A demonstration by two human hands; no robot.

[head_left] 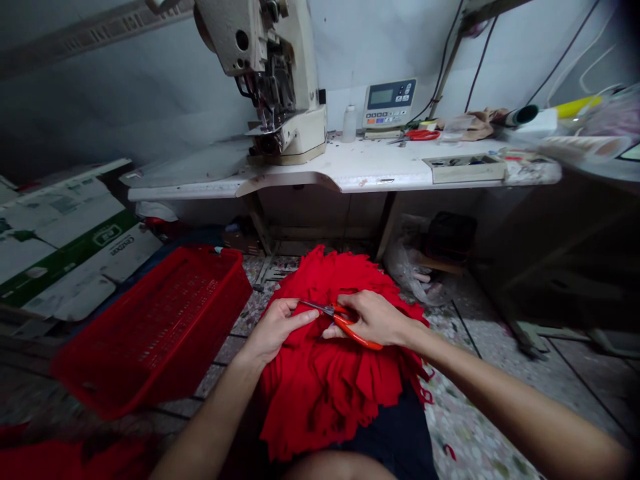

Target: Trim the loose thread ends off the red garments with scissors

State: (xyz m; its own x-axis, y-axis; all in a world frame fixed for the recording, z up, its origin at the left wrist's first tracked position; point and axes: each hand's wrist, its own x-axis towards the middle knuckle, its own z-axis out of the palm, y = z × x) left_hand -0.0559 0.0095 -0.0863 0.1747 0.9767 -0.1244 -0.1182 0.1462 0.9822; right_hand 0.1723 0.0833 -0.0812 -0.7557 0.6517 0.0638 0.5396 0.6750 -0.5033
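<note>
Basket of red plastic sits on the floor at left. Left hand pinches red fabric piled on the lap, just beside the right hand, which closes around orange-handled scissors above the pile.

Right ahead, the white workbench is carrying a sewing machine, red-handled scissors and a shallow tray; down on your speckled floor, a red plastic crate sits at your left!
</note>
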